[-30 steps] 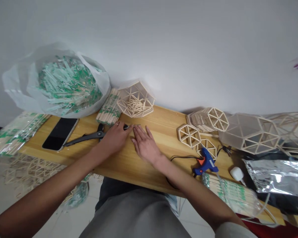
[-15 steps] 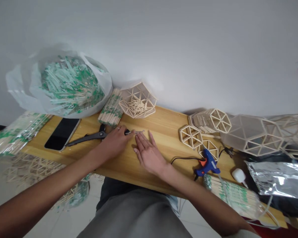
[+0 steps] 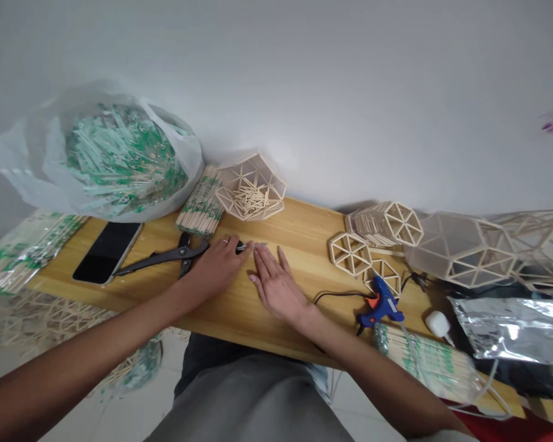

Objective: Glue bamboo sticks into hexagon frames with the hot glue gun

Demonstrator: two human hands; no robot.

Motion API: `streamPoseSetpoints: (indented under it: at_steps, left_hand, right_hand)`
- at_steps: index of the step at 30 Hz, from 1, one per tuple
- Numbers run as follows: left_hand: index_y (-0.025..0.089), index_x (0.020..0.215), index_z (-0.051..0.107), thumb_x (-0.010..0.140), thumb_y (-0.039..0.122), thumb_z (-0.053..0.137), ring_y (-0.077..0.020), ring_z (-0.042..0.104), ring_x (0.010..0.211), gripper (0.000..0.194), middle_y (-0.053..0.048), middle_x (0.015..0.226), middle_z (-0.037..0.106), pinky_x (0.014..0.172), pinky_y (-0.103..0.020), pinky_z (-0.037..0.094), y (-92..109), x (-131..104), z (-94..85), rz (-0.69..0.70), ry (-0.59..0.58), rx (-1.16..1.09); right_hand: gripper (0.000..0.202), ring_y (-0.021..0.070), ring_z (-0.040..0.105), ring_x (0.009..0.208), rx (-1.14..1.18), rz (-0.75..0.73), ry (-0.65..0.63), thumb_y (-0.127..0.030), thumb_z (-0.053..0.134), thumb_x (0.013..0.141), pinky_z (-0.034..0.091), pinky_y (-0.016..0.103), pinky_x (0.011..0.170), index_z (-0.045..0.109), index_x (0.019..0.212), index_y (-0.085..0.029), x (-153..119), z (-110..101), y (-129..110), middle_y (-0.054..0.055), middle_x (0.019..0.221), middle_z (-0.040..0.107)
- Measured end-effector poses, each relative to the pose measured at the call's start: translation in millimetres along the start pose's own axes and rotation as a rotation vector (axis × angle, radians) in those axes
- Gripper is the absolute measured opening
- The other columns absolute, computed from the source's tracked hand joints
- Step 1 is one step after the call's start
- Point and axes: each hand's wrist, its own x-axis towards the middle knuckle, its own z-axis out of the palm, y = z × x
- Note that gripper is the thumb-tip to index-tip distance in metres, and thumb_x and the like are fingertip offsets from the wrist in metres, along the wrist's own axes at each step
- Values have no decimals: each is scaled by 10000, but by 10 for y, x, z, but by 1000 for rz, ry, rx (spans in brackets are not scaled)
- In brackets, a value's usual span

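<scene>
My left hand [image 3: 220, 265] is bent over the table and closed on a small black-and-silver tool [image 3: 241, 248]; its exact kind is partly hidden by the fingers. My right hand [image 3: 276, 287] lies flat with fingers stretched out, its fingertips by the silvery end of that tool. Whatever lies under the fingertips is too small to make out. Beside my left wrist are large dark scissors [image 3: 159, 260], partly covered by the hand. Behind both hands, an open hexagonal holder made of sticks [image 3: 273, 213] contains short cut sticks [image 3: 252, 197].
On the wooden table [image 3: 299, 227] lie a phone [image 3: 105, 253], packs of wrapped chopsticks [image 3: 200, 202], stick hexagons [image 3: 350, 253] and a blue glue gun [image 3: 381, 305] with cable. A plastic bag [image 3: 184, 156] of wrappers stands back left. Right are larger stick frames [image 3: 482, 264] and a foil pouch [image 3: 511, 328].
The view has shifted slightly, so things sit a little further left. Both hands keep nearly the same pose, with the left fingers slightly nearer the right fingertips.
</scene>
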Motion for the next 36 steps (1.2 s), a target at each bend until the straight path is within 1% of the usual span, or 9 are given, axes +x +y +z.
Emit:
streamPoseSetpoints:
  at_steps: [5, 9, 14, 16, 20, 22, 27, 32, 36]
  left_hand:
    - [116, 1532, 574, 998, 117, 446, -333, 653, 1021, 548, -222, 1136, 655, 924, -467, 524, -18, 65, -29, -20, -38, 7]
    - [130, 1569, 539, 1008, 119, 432, -337, 656, 1067, 571, -224, 1175, 654, 934, -455, 518, -68, 141, -72, 3, -80, 42]
    - [125, 1572, 535, 997, 138, 472, -330, 667, 1078, 578, -246, 1275, 630, 937, -450, 521, -71, 272, -111, -134, -104, 26]
    - [130, 1570, 539, 997, 124, 458, -328, 668, 1067, 579, -237, 1232, 643, 934, -453, 529, -17, 200, -98, -122, -95, 10]
    - [154, 1558, 558, 973, 75, 454, -331, 667, 1067, 599, -213, 1170, 654, 921, -462, 556, 86, -66, -70, -8, -77, -7]
    - [156, 1540, 578, 967, 70, 452, -318, 673, 1034, 593, -208, 1171, 651, 901, -455, 568, 88, -140, -76, -22, -80, -5]
    - [166, 1507, 614, 982, 105, 461, -286, 671, 970, 550, -186, 1124, 651, 877, -438, 582, 58, -208, -65, -64, -33, -33]
    - [205, 1431, 696, 1039, 242, 497, -296, 657, 960, 441, -164, 1045, 648, 864, -452, 591, 105, -472, 61, -93, 115, -76]
    - [213, 1423, 709, 1045, 276, 507, -299, 643, 931, 432, -158, 1032, 638, 833, -447, 589, 157, -591, 109, -167, 166, -29]
  right_hand:
    - [587, 330, 272, 1653, -17, 14, 26, -332, 307, 1161, 137, 625, 1363, 430, 1621, 11, 57, -22, 51, 229, 1700, 405]
    - [592, 329, 287, 1647, -16, 9, -3, -342, 312, 1162, 159, 611, 1363, 432, 1614, 23, 74, -53, 41, 222, 1704, 398]
    - [589, 326, 285, 1649, -5, 65, 29, -354, 355, 1154, 196, 603, 1356, 430, 1630, -15, -37, -80, 39, 213, 1711, 391]
    - [576, 320, 304, 1642, 2, 84, 51, -345, 381, 1148, 229, 600, 1350, 437, 1637, -48, -174, -103, 64, 207, 1702, 413]
    - [572, 339, 337, 1628, -2, 118, 56, -339, 427, 1134, 272, 632, 1328, 449, 1637, -66, -447, -138, 109, 210, 1683, 445]
    - [575, 342, 339, 1627, -8, 121, 44, -348, 432, 1135, 276, 623, 1329, 456, 1628, -53, -495, -136, 106, 209, 1687, 438]
    - [584, 341, 308, 1639, -14, 119, 17, -374, 395, 1149, 241, 617, 1339, 447, 1626, -41, -340, -102, 71, 185, 1716, 394]
    - [597, 337, 294, 1644, -34, 150, -7, -383, 376, 1156, 210, 612, 1345, 394, 1658, -61, -93, -90, 119, 154, 1745, 343]
    - [600, 333, 256, 1657, -36, 166, -13, -393, 399, 1150, 183, 608, 1351, 380, 1675, -102, 61, -78, 159, 135, 1753, 337]
